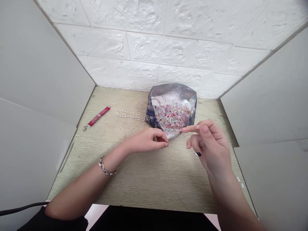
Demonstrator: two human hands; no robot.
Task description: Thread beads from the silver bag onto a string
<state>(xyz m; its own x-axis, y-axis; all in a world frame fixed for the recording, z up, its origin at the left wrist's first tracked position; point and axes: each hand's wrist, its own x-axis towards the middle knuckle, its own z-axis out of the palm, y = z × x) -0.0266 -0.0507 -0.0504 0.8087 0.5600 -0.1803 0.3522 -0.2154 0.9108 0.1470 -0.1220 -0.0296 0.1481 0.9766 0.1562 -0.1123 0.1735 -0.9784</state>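
Note:
My left hand point(150, 140) is over the table in front of the bag, thumb and index fingertips pinched together. Whatever is between them is too small to make out. My right hand point(214, 144) hovers at the bag's front right. Its index finger stretches toward the beads, with the thumb above it and the other fingers partly curled. Nothing clearly shows in its grasp. Small mixed beads point(172, 117), pink, red, white and clear, lie in the open silver-lined bag point(176, 91). A strand of clear beads point(127, 111) lies left of the bag, its near end close to the bag's side.
A red, slim case-like object point(99, 115) with a metal clasp at one end lies on the left of the wooden table point(154, 179). White brick-patterned wall point(154, 41) stands behind. Grey panels point(36, 64) close in both sides. A black cable point(24, 208) enters at lower left.

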